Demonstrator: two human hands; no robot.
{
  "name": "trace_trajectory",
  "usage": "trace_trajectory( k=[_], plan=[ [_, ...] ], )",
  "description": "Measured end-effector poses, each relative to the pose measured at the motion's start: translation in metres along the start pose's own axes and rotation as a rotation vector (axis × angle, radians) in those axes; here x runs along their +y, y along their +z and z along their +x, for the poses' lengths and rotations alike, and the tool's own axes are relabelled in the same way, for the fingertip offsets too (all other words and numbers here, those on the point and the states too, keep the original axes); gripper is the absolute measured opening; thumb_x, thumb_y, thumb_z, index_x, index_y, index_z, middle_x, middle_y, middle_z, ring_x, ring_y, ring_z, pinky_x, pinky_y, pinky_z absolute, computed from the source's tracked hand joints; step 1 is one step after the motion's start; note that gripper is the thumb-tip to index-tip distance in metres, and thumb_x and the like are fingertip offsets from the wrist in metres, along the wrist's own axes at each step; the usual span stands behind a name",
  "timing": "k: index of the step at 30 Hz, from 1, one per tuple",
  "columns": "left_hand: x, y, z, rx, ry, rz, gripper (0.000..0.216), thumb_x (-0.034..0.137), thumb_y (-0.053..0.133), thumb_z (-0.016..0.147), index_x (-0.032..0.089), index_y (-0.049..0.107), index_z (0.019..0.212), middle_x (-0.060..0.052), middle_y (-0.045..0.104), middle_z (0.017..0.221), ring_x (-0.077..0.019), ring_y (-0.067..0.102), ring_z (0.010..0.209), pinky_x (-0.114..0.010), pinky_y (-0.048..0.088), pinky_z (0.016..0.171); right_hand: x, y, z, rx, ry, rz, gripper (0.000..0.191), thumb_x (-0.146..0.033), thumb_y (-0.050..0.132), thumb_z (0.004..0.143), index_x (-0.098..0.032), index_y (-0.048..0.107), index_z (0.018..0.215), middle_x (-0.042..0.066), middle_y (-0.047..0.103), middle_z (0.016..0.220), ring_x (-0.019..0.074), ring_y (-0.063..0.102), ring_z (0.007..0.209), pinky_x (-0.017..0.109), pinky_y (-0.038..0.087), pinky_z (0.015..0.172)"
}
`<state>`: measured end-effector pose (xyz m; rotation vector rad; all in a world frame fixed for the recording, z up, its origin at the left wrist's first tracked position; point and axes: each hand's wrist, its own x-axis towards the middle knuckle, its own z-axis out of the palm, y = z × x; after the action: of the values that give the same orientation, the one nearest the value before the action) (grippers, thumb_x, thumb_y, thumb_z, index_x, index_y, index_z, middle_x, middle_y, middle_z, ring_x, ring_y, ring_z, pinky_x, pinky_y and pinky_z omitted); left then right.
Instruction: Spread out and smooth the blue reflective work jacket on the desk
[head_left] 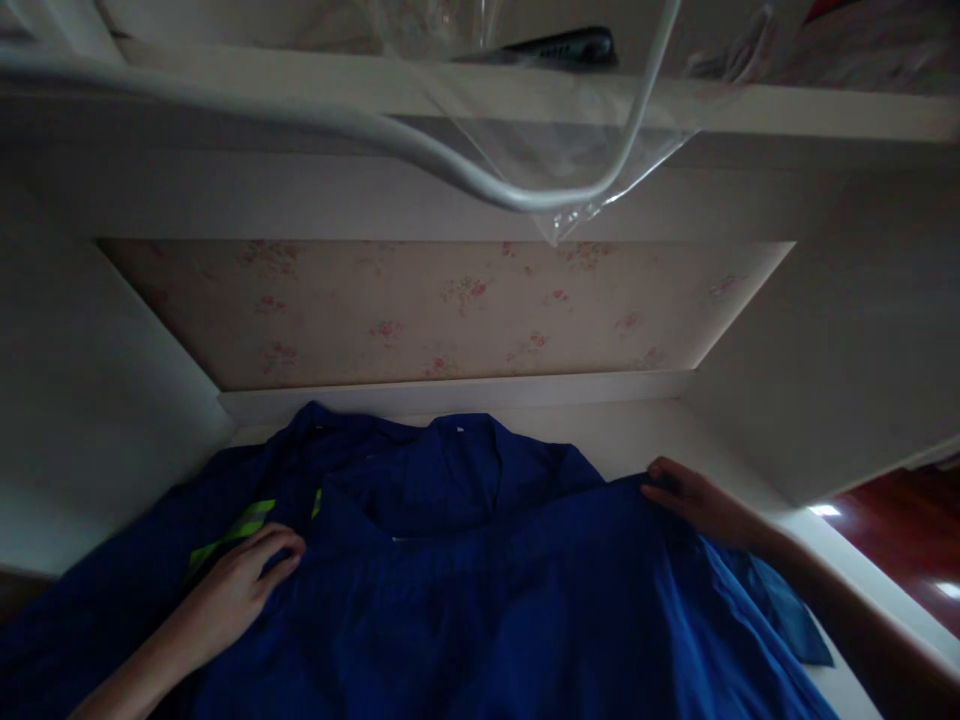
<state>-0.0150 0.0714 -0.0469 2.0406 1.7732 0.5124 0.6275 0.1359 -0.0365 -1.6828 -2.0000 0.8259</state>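
- Nearest to me lies the blue work jacket (480,600), spread flat on the white tabletop (645,440) inside a pale alcove. Its collar (450,480) points toward the back edge, and its lower part runs off the near edge of my view.
- My left hand (240,590) rests palm-down on the jacket's left shoulder, fingers loosely curled and flat on the cloth, just beside the yellow-green reflective stripe (240,525). It pins the fabric and grips nothing.
- My right hand (697,500) sits at the jacket's right shoulder near the right edge of the tabletop. Its fingertips bend onto the fabric edge; the light is too dim for me to tell whether they pinch it or only press.
- Risk, as I judge it: the left sleeve area looks bunched near the left edge. If I press or pull unevenly there, I set creases in the cloth.
- Risk: a loose flap of blue cloth (787,610) hangs past the right edge of the tabletop. Its weight, or a tug from my right hand, could drag that side off.
- Risk: a clear plastic bag (555,150) and a white hanger-like bar (375,125) hang from the shelf (825,105) above. I could snag them if I lift my hands high.
- Risk: the alcove is dark, so I may misjudge seams and edges.
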Motion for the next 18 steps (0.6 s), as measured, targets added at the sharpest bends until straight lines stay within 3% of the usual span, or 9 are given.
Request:
trace_trajectory(
  k=[5,7,11,15,18],
  plan=[
    [0.007,-0.041,0.044,0.154,-0.046,0.026,0.041,0.057,0.047,0.086,0.029,0.073,0.098,-0.004,0.071,0.111,-0.0249,0.066,0.104,-0.037,0.049,0.099,-0.011,-0.018,0.048,0.203,-0.013,0.016,0.040,-0.064,0.052,0.084,-0.023,0.051,0.087,0.000,0.056,0.076,0.0189,0.052,0.070,0.031,0.045,0.065],
    [0.005,-0.044,0.069,0.149,-0.046,0.055,0.042,0.054,0.044,0.087,0.027,0.073,0.100,-0.005,0.069,0.113,-0.0251,0.065,0.105,-0.037,0.048,0.100,-0.012,-0.016,0.076,0.228,0.026,-0.005,0.036,-0.059,0.053,0.084,-0.023,0.052,0.088,0.001,0.058,0.078,0.0204,0.055,0.074,0.032,0.046,0.070],
    [-0.010,-0.008,0.107,0.102,-0.053,0.082,0.041,0.044,0.042,0.084,0.022,0.074,0.099,-0.009,0.070,0.110,-0.0250,0.066,0.103,-0.036,0.049,0.098,-0.003,0.017,0.124,0.248,0.107,-0.006,0.022,-0.044,0.055,0.084,-0.022,0.052,0.085,0.003,0.061,0.078,0.0229,0.057,0.079,0.035,0.046,0.078],
    [-0.021,0.034,0.114,0.124,-0.147,0.092,0.045,0.040,0.038,0.082,0.016,0.074,0.094,-0.014,0.071,0.105,-0.0269,0.068,0.101,-0.040,0.050,0.099,0.008,0.059,0.144,0.266,0.237,0.033,0.013,-0.034,0.057,0.084,-0.022,0.052,0.085,0.005,0.064,0.079,0.0250,0.061,0.084,0.039,0.045,0.086],
    [-0.021,0.035,0.105,0.170,-0.231,0.083,0.050,0.046,0.040,0.082,0.013,0.072,0.102,-0.017,0.070,0.114,-0.0292,0.065,0.111,-0.043,0.046,0.105,0.011,0.068,0.142,0.251,0.318,0.114,0.024,-0.040,0.059,0.086,-0.020,0.056,0.098,0.009,0.068,0.090,0.0271,0.064,0.095,0.041,0.045,0.094]
  ],
)
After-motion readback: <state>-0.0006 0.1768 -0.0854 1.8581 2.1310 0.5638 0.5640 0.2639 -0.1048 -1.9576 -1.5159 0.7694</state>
